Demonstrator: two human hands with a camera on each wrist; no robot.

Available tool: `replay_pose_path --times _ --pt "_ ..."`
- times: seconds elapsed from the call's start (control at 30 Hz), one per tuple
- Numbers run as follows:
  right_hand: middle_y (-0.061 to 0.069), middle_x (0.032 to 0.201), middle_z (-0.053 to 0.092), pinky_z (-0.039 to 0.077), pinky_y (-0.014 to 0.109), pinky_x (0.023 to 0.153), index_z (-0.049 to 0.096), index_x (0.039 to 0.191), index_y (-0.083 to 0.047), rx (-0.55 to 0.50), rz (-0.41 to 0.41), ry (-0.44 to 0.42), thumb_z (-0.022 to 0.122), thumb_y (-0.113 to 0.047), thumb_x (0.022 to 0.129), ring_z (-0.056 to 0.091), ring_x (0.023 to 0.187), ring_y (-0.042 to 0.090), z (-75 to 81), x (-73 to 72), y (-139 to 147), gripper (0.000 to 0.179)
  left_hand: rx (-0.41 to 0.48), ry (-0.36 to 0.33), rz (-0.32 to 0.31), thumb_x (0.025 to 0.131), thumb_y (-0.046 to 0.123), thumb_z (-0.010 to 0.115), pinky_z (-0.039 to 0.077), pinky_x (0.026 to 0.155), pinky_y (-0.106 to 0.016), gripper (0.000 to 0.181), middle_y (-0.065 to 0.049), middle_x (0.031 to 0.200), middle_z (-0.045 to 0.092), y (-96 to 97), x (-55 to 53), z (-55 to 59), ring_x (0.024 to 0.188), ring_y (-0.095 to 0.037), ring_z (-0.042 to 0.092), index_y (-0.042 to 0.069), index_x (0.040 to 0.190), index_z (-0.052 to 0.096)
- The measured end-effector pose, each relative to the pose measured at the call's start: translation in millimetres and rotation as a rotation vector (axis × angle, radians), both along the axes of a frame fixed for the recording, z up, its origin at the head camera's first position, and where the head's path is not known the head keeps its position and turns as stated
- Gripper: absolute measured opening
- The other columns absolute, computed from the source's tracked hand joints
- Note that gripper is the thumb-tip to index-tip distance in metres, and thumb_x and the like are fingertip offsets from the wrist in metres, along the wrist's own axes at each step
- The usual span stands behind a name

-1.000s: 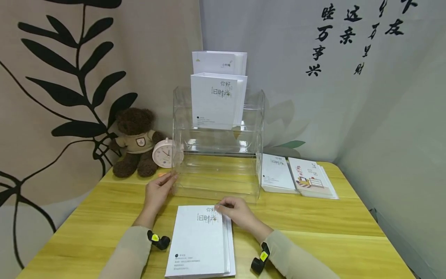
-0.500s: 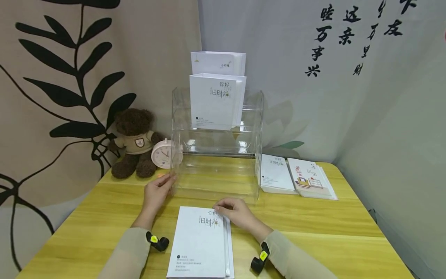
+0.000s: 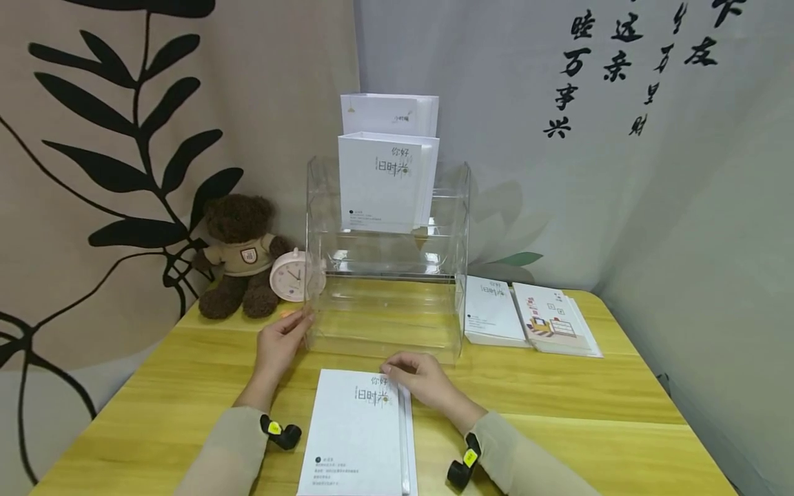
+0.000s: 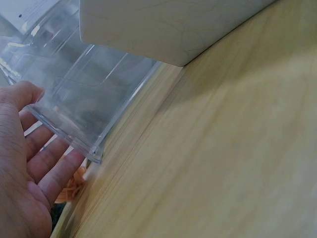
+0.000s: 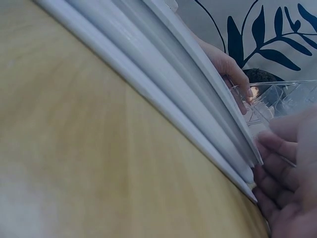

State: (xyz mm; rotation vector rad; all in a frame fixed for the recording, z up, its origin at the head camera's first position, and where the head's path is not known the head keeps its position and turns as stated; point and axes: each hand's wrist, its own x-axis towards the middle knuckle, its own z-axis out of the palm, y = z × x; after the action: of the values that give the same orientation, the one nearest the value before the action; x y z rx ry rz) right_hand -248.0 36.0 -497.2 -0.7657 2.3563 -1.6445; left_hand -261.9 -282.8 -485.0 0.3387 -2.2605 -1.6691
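Note:
A white photo album [image 3: 353, 434] lies on the table in front, between the two forearms. At its top right corner, my right hand [image 3: 428, 382] holds the edge between thumb and fingers. The right wrist view shows the fingertips close against the corners of the album's covers [image 5: 198, 89]. My left hand [image 3: 280, 344] grips the lower left side of a clear tiered display rack [image 3: 387, 324]. In the left wrist view, the thumb is on one face of the clear panel [image 4: 89, 94] and the fingers are behind it. Two white albums [image 3: 381, 182] stand upright on the rack's upper tiers.
To the rack's right lie a white album [image 3: 493, 313] and an illustrated one [image 3: 554, 313], side by side. A brown teddy bear [image 3: 242, 258] and a pink alarm clock [image 3: 289, 274] sit at the left. Cloth hangs behind the table [image 3: 546, 413].
The album in front has shifted slightly and turned a little straighter, its back cover showing less at the right. Both hands have kept their places.

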Motion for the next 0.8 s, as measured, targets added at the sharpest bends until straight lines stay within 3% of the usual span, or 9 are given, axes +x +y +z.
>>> replay_pose_path --times 0.23,0.33,0.43,0.57,0.8 --pt "0.017 0.112 0.08 0.059 0.025 0.092 0.078 0.112 -0.002 -0.115 -0.001 -0.04 0.061 -0.017 0.108 0.075 0.105 0.022 1.5 -2.1 -3.0 0.024 -0.019 -0.008 0.008 0.092 0.055 0.079 0.047 0.056 -0.026 0.057 0.001 0.083 0.076 0.2 0.1 0.6 0.066 -0.009 0.062 0.018 0.135 0.075" --pt "0.019 0.112 0.079 0.059 0.025 0.092 0.078 0.112 0.0 -0.116 -0.003 -0.056 0.059 -0.015 0.108 0.076 0.106 0.027 1.5 -1.0 -4.0 0.024 -0.015 -0.023 0.012 0.092 0.056 0.079 0.049 0.058 -0.025 0.059 0.004 0.089 0.078 -0.2 0.7 -0.4 0.067 -0.007 0.063 0.018 0.136 0.074" --pt "0.02 0.113 0.079 0.059 0.025 0.093 0.077 0.112 0.001 -0.121 0.003 -0.063 0.059 -0.014 0.108 0.076 0.107 0.03 1.5 -0.5 -5.1 0.024 -0.021 -0.027 0.016 0.092 0.056 0.079 0.05 0.06 -0.024 0.058 0.0 0.097 0.08 -1.5 1.5 -1.1 0.068 -0.005 0.064 0.018 0.136 0.074" --pt "0.02 0.113 0.079 0.06 0.026 0.093 0.077 0.113 0.001 -0.125 0.009 -0.065 0.058 -0.015 0.109 0.076 0.107 0.03 0.8 -0.6 -5.7 0.025 -0.029 -0.022 0.022 0.092 0.056 0.078 0.051 0.06 -0.023 0.058 -0.006 0.103 0.082 -2.2 2.4 -2.2 0.069 -0.005 0.065 0.018 0.136 0.074" --pt "0.02 0.115 0.078 0.059 0.023 0.093 0.076 0.116 0.002 -0.128 0.019 -0.072 0.06 -0.018 0.109 0.075 0.106 0.019 4.0 0.8 -2.6 0.026 -0.014 -0.019 0.011 0.091 0.057 0.079 0.048 0.057 -0.025 0.058 -0.001 0.094 0.081 0.0 1.4 -0.8 0.066 -0.008 0.063 0.019 0.135 0.075"
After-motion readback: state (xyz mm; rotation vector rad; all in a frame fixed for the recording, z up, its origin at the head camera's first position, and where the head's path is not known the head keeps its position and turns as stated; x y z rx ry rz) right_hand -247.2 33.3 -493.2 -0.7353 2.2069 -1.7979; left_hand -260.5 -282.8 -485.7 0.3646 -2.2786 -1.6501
